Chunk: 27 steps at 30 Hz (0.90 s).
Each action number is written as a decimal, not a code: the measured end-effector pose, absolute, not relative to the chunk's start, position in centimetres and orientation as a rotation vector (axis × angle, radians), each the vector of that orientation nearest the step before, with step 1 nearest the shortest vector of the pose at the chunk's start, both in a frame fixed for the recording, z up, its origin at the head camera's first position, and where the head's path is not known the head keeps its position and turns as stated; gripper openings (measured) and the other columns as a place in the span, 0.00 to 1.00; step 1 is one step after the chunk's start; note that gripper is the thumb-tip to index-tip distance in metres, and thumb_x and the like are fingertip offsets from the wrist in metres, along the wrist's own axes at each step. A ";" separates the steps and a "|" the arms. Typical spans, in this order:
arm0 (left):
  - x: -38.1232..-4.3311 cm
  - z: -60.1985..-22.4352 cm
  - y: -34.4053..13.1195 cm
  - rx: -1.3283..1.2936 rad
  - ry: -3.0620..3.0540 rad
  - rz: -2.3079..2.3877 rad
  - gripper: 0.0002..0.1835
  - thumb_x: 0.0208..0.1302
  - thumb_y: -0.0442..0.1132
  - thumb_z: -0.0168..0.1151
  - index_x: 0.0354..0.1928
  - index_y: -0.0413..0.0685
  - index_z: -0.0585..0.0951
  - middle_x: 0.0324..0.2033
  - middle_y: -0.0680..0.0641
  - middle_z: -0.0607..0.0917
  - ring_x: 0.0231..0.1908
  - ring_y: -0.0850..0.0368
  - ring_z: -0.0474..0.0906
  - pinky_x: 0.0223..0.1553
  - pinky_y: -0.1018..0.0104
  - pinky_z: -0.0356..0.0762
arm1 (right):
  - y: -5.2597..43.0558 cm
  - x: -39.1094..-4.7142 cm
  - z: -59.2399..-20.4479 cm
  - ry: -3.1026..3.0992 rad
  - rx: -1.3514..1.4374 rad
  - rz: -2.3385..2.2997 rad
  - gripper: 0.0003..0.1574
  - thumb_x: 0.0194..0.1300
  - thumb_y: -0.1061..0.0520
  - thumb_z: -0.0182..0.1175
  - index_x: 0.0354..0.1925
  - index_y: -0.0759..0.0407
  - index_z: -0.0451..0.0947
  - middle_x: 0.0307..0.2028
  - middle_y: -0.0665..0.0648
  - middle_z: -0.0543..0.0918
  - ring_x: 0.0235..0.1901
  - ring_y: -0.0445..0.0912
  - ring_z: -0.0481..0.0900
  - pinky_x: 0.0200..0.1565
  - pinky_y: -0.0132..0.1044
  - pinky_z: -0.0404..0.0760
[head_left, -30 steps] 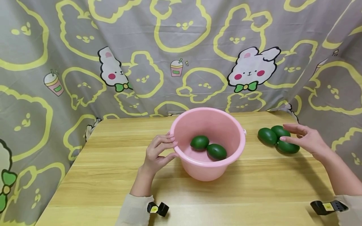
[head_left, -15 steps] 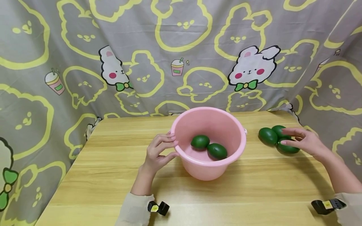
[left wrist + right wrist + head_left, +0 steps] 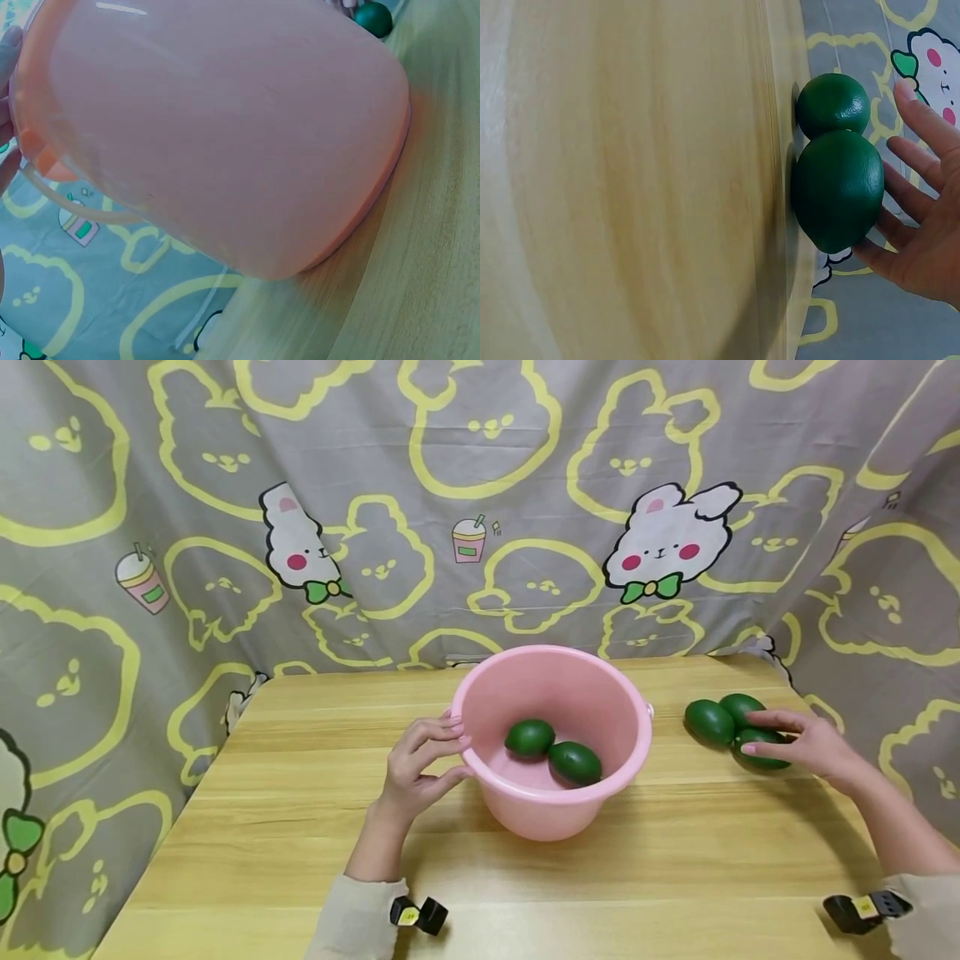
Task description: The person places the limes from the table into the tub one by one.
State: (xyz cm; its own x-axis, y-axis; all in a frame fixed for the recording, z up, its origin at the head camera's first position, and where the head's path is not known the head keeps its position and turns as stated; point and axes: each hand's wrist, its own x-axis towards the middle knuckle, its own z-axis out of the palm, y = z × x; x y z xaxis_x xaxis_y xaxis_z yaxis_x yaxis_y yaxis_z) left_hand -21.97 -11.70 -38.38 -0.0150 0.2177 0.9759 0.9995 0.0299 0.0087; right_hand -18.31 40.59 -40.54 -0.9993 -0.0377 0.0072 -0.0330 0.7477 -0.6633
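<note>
While the left hand [image 3: 418,766] holds the rim of a pink bucket [image 3: 547,818] with bent fingers, the right hand [image 3: 816,750], half open and gripping nothing, hovers around one green fruit [image 3: 838,195] in a cluster of three on the worktop [image 3: 300,835]. Two other fruits [image 3: 576,764] lie touching inside the bucket.

R hand [image 3: 934,229] w/ fingers [image 3: 930,126] spread

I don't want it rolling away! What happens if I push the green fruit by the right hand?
The green fruit would probably roll, being egg-shaped. It looks shiny, so it might feel slippery. Pushed leftward, it would likely bump the neighbouring fruit.
</note>
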 end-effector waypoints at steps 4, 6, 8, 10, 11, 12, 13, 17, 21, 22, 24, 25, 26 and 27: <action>-21.9 -38.3 -11.7 -1.341 -1.392 -1.083 0.18 0.56 0.42 0.68 0.36 0.29 0.83 0.34 0.35 0.80 0.45 0.44 0.79 0.54 0.49 0.80 | 40.5 -18.2 -40.7 2.902 -0.058 -1.071 0.38 0.60 0.50 0.66 0.61 0.67 0.67 0.60 0.76 0.65 0.49 0.38 0.67 0.33 0.16 0.72; -21.9 -38.3 -11.7 -1.338 -1.392 -1.081 0.18 0.56 0.42 0.68 0.36 0.30 0.83 0.34 0.35 0.80 0.44 0.44 0.79 0.54 0.49 0.81 | 40.5 -18.2 -40.9 2.908 -0.062 -1.050 0.38 0.59 0.50 0.67 0.61 0.67 0.68 0.58 0.77 0.67 0.46 0.32 0.66 0.33 0.17 0.72; -21.9 -38.3 -11.6 -1.335 -1.392 -1.079 0.17 0.56 0.42 0.68 0.36 0.30 0.83 0.34 0.35 0.80 0.44 0.44 0.79 0.54 0.50 0.81 | 40.5 -18.2 -41.1 2.920 -0.069 -1.011 0.39 0.58 0.48 0.68 0.61 0.66 0.69 0.57 0.77 0.69 0.43 0.27 0.64 0.33 0.18 0.72; -21.9 -38.3 -11.6 -1.332 -1.392 -1.081 0.17 0.56 0.42 0.69 0.36 0.30 0.83 0.34 0.35 0.80 0.44 0.44 0.79 0.54 0.50 0.81 | 40.5 -18.1 -41.4 2.916 -0.079 -0.989 0.39 0.57 0.48 0.68 0.61 0.66 0.69 0.57 0.77 0.69 0.45 0.31 0.67 0.33 0.17 0.71; -21.9 -38.3 -11.6 -1.332 -1.391 -1.082 0.17 0.56 0.42 0.69 0.36 0.30 0.83 0.34 0.35 0.80 0.44 0.44 0.79 0.54 0.50 0.81 | 40.5 -18.0 -41.6 2.912 -0.087 -0.978 0.40 0.57 0.48 0.69 0.61 0.67 0.69 0.57 0.78 0.69 0.46 0.35 0.70 0.33 0.18 0.71; -21.9 -38.3 -11.6 -1.333 -1.392 -1.083 0.17 0.56 0.42 0.69 0.36 0.30 0.83 0.34 0.35 0.80 0.44 0.44 0.79 0.54 0.50 0.81 | 40.5 -18.0 -41.7 2.909 -0.087 -0.965 0.40 0.56 0.48 0.69 0.61 0.66 0.69 0.57 0.77 0.69 0.48 0.41 0.71 0.33 0.18 0.71; -21.9 -38.3 -11.6 -1.334 -1.392 -1.084 0.17 0.56 0.42 0.69 0.36 0.30 0.83 0.34 0.35 0.80 0.44 0.44 0.79 0.54 0.50 0.81 | 40.4 -18.0 -41.9 2.901 -0.097 -0.958 0.40 0.57 0.48 0.69 0.61 0.67 0.68 0.57 0.77 0.69 0.48 0.44 0.71 0.33 0.18 0.71; -21.9 -38.3 -11.7 -1.336 -1.389 -1.087 0.17 0.56 0.42 0.69 0.36 0.30 0.83 0.34 0.35 0.80 0.44 0.44 0.79 0.55 0.50 0.80 | 40.2 -17.8 -42.6 2.888 -0.105 -0.953 0.41 0.55 0.48 0.69 0.60 0.68 0.68 0.54 0.77 0.71 0.43 0.45 0.73 0.33 0.23 0.74; -21.9 -38.4 -11.6 -1.335 -1.389 -1.085 0.17 0.56 0.42 0.69 0.35 0.30 0.83 0.34 0.35 0.80 0.44 0.44 0.79 0.55 0.50 0.81 | 40.2 -17.5 -43.0 2.885 -0.109 -0.991 0.41 0.54 0.50 0.70 0.60 0.69 0.68 0.52 0.77 0.72 0.37 0.32 0.70 0.33 0.25 0.75; -21.9 -38.4 -11.6 -1.334 -1.389 -1.085 0.17 0.56 0.42 0.68 0.35 0.30 0.83 0.34 0.35 0.80 0.44 0.44 0.79 0.55 0.50 0.81 | 40.2 -17.4 -43.1 2.882 -0.111 -1.007 0.42 0.54 0.50 0.70 0.60 0.69 0.67 0.52 0.77 0.72 0.37 0.31 0.70 0.33 0.25 0.76; -21.9 -38.4 -11.6 -1.334 -1.391 -1.086 0.17 0.56 0.42 0.68 0.36 0.30 0.83 0.34 0.35 0.80 0.44 0.44 0.79 0.55 0.50 0.80 | 40.2 -17.2 -43.3 2.885 -0.118 -1.023 0.42 0.54 0.51 0.71 0.61 0.68 0.67 0.51 0.77 0.72 0.36 0.31 0.70 0.32 0.26 0.75; -21.9 -38.4 -11.6 -1.333 -1.392 -1.086 0.17 0.56 0.42 0.68 0.36 0.30 0.83 0.34 0.35 0.80 0.45 0.44 0.79 0.55 0.50 0.80 | 40.3 -17.1 -43.4 2.887 -0.124 -1.029 0.42 0.53 0.52 0.71 0.61 0.68 0.67 0.51 0.77 0.72 0.36 0.32 0.70 0.32 0.26 0.75; -22.0 -38.4 -11.6 -1.334 -1.391 -1.086 0.17 0.56 0.42 0.68 0.36 0.30 0.83 0.34 0.35 0.81 0.45 0.44 0.79 0.55 0.50 0.80 | 40.3 -17.0 -43.5 2.891 -0.128 -1.032 0.43 0.53 0.52 0.72 0.61 0.67 0.67 0.50 0.76 0.73 0.36 0.32 0.71 0.32 0.26 0.75; -22.0 -38.4 -11.6 -1.333 -1.392 -1.086 0.17 0.56 0.42 0.68 0.36 0.30 0.83 0.34 0.35 0.81 0.45 0.44 0.79 0.55 0.50 0.80 | 40.4 -17.0 -43.7 2.891 -0.139 -1.036 0.43 0.52 0.53 0.72 0.62 0.65 0.66 0.50 0.76 0.73 0.36 0.32 0.71 0.32 0.26 0.75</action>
